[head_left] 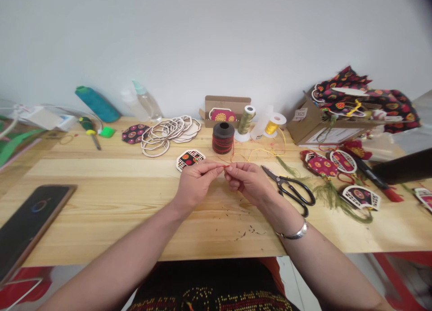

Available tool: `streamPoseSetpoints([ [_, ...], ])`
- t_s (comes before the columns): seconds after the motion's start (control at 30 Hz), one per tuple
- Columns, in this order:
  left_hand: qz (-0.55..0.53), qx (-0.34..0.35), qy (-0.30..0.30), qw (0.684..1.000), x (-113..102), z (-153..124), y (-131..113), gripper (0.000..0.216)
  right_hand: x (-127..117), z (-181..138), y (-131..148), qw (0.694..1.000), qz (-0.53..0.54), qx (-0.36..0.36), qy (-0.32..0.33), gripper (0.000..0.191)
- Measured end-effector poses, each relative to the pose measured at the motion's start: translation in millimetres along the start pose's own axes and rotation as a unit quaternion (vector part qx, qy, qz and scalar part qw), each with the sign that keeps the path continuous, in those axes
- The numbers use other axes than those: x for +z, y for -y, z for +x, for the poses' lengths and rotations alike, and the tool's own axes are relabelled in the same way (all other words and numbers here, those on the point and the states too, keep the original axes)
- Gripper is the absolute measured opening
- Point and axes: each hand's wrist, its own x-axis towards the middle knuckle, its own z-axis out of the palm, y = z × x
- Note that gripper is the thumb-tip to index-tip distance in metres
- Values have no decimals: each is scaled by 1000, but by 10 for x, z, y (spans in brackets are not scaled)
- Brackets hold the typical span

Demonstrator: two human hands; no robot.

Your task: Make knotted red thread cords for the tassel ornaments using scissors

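My left hand [198, 179] and my right hand [248, 180] meet over the middle of the table, thumbs and forefingers pinched together. Between the fingertips runs a thin red cord [225, 166], with both hands closed on it. Just behind the hands stands a dark spool [223, 142] wound with red cord. An octagonal ornament [190, 160] with a patterned cloth middle lies behind my left hand, partly covered by it. Black-handled scissors [290, 188] rest beside my right hand, blades toward it. A yellow cord [261, 150] trails across the wood behind the hands.
Pale wooden frames [172, 133] lie piled at the back. A green thread cone [247, 119] and a yellow spool [275, 123] stand near a cardboard box [303, 122]. Tasselled ornaments [360, 197] lie right; a phone [33, 221] and a screwdriver [90, 132] lie left.
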Motion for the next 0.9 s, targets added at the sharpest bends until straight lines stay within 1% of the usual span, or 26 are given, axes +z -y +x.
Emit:
streamPoseSetpoints([
  [0.13, 2, 4, -2, 1000, 2, 0, -4, 11, -1, -5, 20, 1000, -3, 2, 8, 38],
  [0.33, -2, 2, 2, 1000, 15, 2, -22, 12, -43, -6, 75, 999, -19, 15, 37, 38],
  [0.53, 7, 8, 9, 1000, 16, -11, -34, 10, -62, -14, 145, 998, -27, 47, 36, 36],
  [0.7, 17, 9, 12, 1000, 19, -26, -39, 11, -93, -23, 199, 993, -25, 95, 69, 36],
  [0.9, 22, 18, 16, 999, 16, -31, -41, 13, -127, -19, 192, 991, -24, 93, 98, 32],
])
